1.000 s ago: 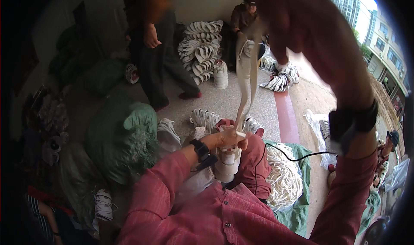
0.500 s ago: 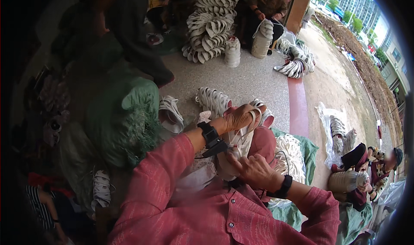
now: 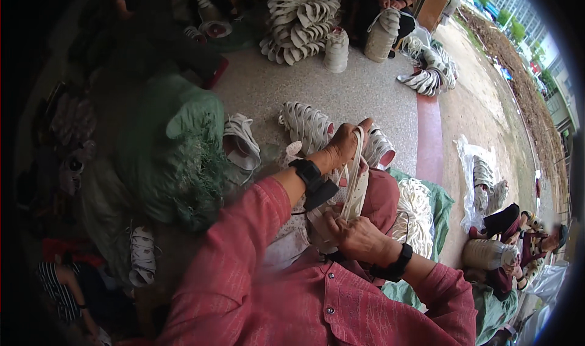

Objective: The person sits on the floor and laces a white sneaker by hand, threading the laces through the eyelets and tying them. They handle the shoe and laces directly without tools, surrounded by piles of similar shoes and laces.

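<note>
My left hand (image 3: 343, 145), with a black band on its wrist, is closed on a looped white shoelace (image 3: 357, 154) and holds it up. The lace runs down along a white shoe upper (image 3: 358, 198) that rests on my lap by my knee. At the upper's near end my right hand (image 3: 364, 241) is closed, thumb and finger pinching the lower part of the lace. The fingers partly cover what lies there. Just beyond my hands lie two nested rows of laced white shoe uppers (image 3: 303, 123). A thick bundle of white laces (image 3: 415, 209) lies to the right of my knee.
A green sack (image 3: 177, 139) bulges at the left beside a loose upper (image 3: 239, 144). Large piles of uppers (image 3: 301, 23) stand at the back. Other people sit at the far side and right, one with a stack of uppers (image 3: 384, 35). Green sheeting (image 3: 443, 209) lies right.
My left hand has moved up and away, drawing the lace into a longer loop. My right hand's pointing finger has closed into a pinch. The view has shifted slightly.
</note>
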### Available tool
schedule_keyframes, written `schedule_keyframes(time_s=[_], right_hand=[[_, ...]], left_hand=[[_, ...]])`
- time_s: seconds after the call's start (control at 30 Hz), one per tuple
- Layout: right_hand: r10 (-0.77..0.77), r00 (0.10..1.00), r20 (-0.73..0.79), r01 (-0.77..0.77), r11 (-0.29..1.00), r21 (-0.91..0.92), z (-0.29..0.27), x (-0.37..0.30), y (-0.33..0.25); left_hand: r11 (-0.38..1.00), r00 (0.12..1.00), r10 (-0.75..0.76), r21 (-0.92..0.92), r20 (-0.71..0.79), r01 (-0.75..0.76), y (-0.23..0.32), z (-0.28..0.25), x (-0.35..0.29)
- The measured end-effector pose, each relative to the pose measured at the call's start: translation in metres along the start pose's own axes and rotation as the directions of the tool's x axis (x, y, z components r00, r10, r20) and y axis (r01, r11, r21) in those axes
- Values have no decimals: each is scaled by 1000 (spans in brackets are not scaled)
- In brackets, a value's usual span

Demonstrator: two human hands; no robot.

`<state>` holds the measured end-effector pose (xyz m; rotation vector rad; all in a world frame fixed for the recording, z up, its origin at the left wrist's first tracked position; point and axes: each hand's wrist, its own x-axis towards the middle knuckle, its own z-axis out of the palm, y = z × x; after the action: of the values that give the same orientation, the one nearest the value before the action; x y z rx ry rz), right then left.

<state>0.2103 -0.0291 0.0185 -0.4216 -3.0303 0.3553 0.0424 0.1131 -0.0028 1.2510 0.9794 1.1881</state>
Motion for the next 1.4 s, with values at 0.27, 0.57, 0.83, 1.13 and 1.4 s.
schedule_keyframes(time_s=[0.27, 0.57, 0.83, 1.13, 1.4], right_hand=[[13, 993, 113, -43, 964, 261, -26, -3, -3], [438, 895, -84, -4, 196, 981, -142, -86, 7], [773, 626, -98, -124, 222, 967, -91, -102, 49], [505, 856, -110, -220, 550, 806, -49, -12, 65], [233, 885, -402, -35, 896, 442, -67, 33, 51]], left_hand=[[996, 982, -72, -38, 173, 80, 31, 7, -27], [948, 898, 186, 167, 398, -270, 195, 37, -107], [838, 717, 361, 130, 596, -530, 293, 68, -136], [737, 501, 535, -86, 680, -671, 337, 89, -118], [751, 540, 494, -22, 682, -659, 355, 22, -138]])
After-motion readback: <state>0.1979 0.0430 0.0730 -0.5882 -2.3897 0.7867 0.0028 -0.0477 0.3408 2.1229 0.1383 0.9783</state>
